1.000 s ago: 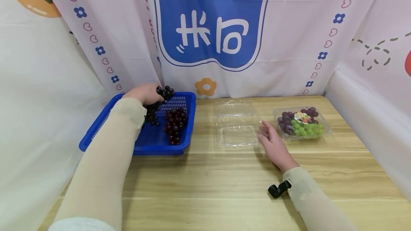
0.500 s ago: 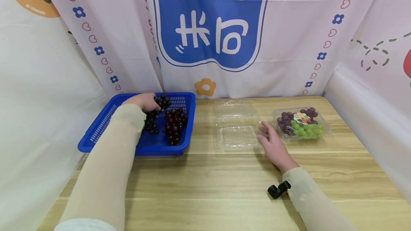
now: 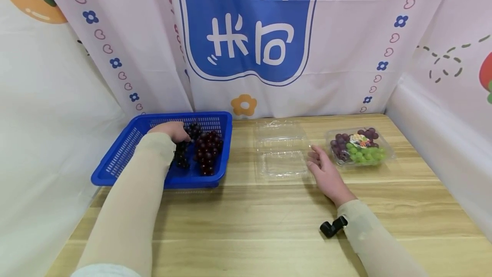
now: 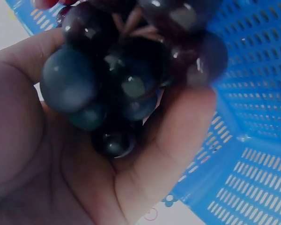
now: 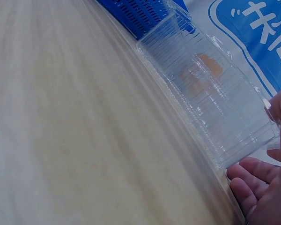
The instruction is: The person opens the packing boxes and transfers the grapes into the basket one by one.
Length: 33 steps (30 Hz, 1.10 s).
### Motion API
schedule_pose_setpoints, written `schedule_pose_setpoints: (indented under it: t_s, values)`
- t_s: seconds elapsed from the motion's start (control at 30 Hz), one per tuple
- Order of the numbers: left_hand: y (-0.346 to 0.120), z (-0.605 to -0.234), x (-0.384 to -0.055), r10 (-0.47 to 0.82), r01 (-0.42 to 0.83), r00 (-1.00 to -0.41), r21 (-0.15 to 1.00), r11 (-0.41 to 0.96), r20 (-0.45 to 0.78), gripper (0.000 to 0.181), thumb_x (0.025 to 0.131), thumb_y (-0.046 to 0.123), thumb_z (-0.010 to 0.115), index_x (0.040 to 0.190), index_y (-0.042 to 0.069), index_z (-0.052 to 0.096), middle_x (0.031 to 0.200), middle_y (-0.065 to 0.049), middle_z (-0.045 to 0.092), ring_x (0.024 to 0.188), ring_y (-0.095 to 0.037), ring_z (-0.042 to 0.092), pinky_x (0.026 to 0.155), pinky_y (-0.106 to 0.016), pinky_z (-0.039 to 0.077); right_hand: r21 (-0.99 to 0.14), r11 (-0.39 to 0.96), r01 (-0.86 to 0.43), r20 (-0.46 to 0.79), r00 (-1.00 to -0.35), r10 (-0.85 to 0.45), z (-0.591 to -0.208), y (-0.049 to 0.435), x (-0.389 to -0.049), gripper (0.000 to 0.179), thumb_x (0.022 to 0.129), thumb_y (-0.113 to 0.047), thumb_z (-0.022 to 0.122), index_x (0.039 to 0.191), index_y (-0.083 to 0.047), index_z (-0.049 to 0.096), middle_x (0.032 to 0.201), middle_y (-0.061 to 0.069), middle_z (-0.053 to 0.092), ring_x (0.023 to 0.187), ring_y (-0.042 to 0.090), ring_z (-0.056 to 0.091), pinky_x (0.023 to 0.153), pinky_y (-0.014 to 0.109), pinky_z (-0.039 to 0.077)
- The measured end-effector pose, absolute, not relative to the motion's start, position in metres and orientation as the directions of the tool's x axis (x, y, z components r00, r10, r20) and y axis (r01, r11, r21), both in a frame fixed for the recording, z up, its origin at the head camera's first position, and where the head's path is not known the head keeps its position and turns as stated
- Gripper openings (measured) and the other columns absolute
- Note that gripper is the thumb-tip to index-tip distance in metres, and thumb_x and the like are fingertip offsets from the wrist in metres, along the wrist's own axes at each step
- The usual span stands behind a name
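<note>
black grapes: a bunch in the left grip, low in the back half of the blue basket; whether the dark grapes nearer the front belonged to it could not be told.
left grip: thumb and fingers curled round the bunch.
dark-red grapes: lay in the basket, just beside the black ones.
clear clamshell: stood with its lid folded back, right of the basket, no fruit visible in it.
right grip: loosely relaxed at the clamshell's right edge; contact was hard to judge.
grape box: closed and labelled, purple and green grapes inside, on the desk.
done, by the look of it: one box filled and closed.
left, as judged: both dark bunches were in the basket, and the clamshell was unfilled and unclosed.
change: a second earlier the left grip held the bunch higher, near the basket's back rim; it had since sunk lower into the basket. right grip, clamshell and grape box had kept their places.
</note>
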<state>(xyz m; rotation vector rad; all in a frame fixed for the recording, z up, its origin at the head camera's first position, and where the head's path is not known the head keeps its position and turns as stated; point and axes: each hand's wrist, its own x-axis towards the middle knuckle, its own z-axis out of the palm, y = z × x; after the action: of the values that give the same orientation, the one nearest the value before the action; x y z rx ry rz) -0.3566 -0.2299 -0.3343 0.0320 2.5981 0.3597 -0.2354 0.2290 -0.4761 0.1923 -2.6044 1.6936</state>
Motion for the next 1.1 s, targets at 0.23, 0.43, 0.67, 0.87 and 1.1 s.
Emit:
schedule_pose_setpoints:
  t_s: [0.23, 0.43, 0.67, 0.87, 1.1]
  values:
    - [-0.234, -0.346, -0.356, 0.039, -0.097, -0.851, 0.229, 0.969, -0.523, 0.072, 0.103, 0.037, 0.053, 0.155, -0.008, 0.029, 0.155, -0.036, 0.029, 0.138, -0.054, 0.033, 0.108, -0.065, 0.034, -0.906, 0.406, -0.122, 0.096, -0.992, -0.084, -0.478, 0.229, -0.236, 0.06, 0.108, -0.019, 0.046, 0.16, -0.006, 0.02, 0.153, 0.023, 0.04, 0.139, 0.041, 0.041, 0.115, 0.056, 0.03]
    - [-0.238, -0.354, -0.354, 0.044, -0.111, -0.834, 0.244, 0.964, -0.551, 0.084, 0.102, 0.044, 0.052, 0.16, -0.003, 0.013, 0.16, -0.034, 0.015, 0.144, -0.055, 0.02, 0.112, -0.066, 0.026, -0.904, 0.41, -0.121, 0.093, -0.992, -0.087, -0.478, 0.229, -0.237, 0.06, 0.108, -0.02, 0.046, 0.161, -0.008, 0.02, 0.152, 0.022, 0.041, 0.139, 0.04, 0.041, 0.115, 0.056, 0.031]
    - [-0.238, -0.358, -0.355, 0.053, -0.088, -0.828, 0.222, 0.971, -0.558, 0.09, 0.099, 0.052, 0.054, 0.16, -0.001, 0.014, 0.161, -0.033, 0.014, 0.144, -0.056, 0.016, 0.112, -0.067, 0.026, -0.893, 0.428, -0.141, 0.119, -0.99, -0.079, -0.48, 0.23, -0.238, 0.06, 0.108, -0.021, 0.046, 0.16, -0.006, 0.022, 0.15, 0.021, 0.043, 0.136, 0.041, 0.043, 0.113, 0.057, 0.033]
    - [-0.239, -0.355, -0.353, 0.084, -0.039, -0.827, 0.206, 0.978, -0.556, 0.089, 0.099, 0.05, 0.056, 0.16, -0.002, 0.017, 0.161, -0.033, 0.015, 0.145, -0.055, 0.017, 0.112, -0.066, 0.026, -0.894, 0.424, -0.144, 0.12, -0.989, -0.083, -0.482, 0.23, -0.238, 0.06, 0.108, -0.026, 0.046, 0.161, -0.009, 0.022, 0.15, 0.02, 0.045, 0.136, 0.04, 0.043, 0.113, 0.058, 0.031]
    - [-0.236, -0.346, -0.352, 0.075, -0.031, -0.841, 0.186, 0.982, -0.536, 0.088, 0.098, 0.051, 0.057, 0.159, -0.001, 0.023, 0.16, -0.031, 0.02, 0.144, -0.054, 0.021, 0.111, -0.066, 0.028, -0.896, 0.419, -0.149, 0.125, -0.989, -0.083, -0.479, 0.23, -0.235, 0.057, 0.11, -0.032, 0.039, 0.161, -0.013, 0.023, 0.152, 0.019, 0.043, 0.138, 0.043, 0.041, 0.115, 0.061, 0.026]
